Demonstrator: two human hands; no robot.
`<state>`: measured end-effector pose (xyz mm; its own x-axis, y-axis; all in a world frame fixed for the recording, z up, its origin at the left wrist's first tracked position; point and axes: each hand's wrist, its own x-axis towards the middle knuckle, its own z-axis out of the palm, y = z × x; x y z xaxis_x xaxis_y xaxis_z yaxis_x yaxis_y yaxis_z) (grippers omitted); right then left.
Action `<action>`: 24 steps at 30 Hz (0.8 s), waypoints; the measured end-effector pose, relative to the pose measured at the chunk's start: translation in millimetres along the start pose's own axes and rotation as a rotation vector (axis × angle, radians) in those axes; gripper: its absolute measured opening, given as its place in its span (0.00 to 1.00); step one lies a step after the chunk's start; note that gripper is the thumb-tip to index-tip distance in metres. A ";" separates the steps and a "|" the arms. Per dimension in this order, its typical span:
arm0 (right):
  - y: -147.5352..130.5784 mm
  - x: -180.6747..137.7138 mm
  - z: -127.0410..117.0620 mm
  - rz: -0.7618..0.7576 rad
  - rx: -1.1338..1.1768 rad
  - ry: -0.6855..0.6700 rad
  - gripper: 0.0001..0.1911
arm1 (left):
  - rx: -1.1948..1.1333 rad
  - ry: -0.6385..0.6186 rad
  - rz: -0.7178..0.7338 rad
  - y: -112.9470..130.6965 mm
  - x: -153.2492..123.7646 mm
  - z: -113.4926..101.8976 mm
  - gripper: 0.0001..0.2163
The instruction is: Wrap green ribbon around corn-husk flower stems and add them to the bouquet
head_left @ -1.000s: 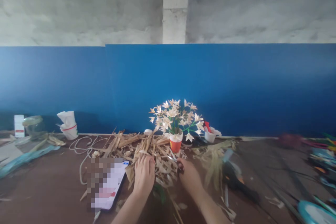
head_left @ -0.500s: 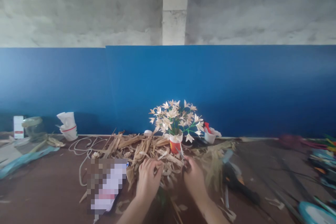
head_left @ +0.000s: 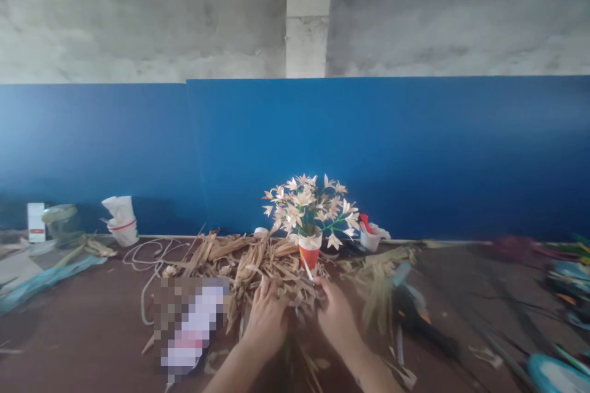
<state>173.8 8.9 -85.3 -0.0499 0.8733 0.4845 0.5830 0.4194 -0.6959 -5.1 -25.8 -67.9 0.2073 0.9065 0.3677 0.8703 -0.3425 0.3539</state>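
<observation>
My right hand is closed around a pair of scissors, whose pale blades point up and away in front of the red pot. Palm down, my left hand reaches to the front of a heap of dry corn husks, its fingers stretched forward and touching the strips. Just beyond both hands stands a bunch of cream husk flowers on green stems, set in a red and white cup. Small husk scraps lie between the hands.
Left of my hands lies a blurred-out phone near a white cable. A black glue gun and green-tinted husk fibres lie to the right. White cups stand along the back, before a blue panel.
My left hand has gone from a pinch near the scissors to lying on the husks with its fingers forward. The scissor blades have turned and lie closer to the cup's front.
</observation>
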 end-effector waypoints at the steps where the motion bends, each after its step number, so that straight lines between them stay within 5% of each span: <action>1: -2.5 -1.3 1.0 -0.026 0.040 -0.033 0.22 | 0.015 0.001 -0.013 -2.2 -0.7 2.8 0.18; 7: -20.2 -6.2 3.0 -0.117 0.216 -0.204 0.21 | -0.014 0.124 -0.019 -0.2 2.4 -3.6 0.13; 12: -23.6 -4.5 -1.1 -0.003 0.194 -0.101 0.16 | -0.028 0.230 -0.056 10.7 7.0 -19.7 0.09; 16: -27.8 -4.9 -6.1 -0.112 0.153 -0.018 0.19 | -0.067 0.180 -0.012 15.5 7.3 -24.6 0.07; 20: -34.0 -7.2 -5.8 -0.336 0.125 -0.117 0.25 | -0.127 0.094 0.100 16.7 6.0 -22.6 0.08; 24: -31.4 -7.2 -3.2 -0.237 0.093 -0.084 0.21 | -0.131 0.125 0.124 15.7 5.4 -17.9 0.11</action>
<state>158.4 -11.3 -65.3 -0.2461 0.7638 0.5967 0.4704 0.6324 -0.6155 1.7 -30.6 -45.0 0.2444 0.8207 0.5164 0.7744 -0.4857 0.4054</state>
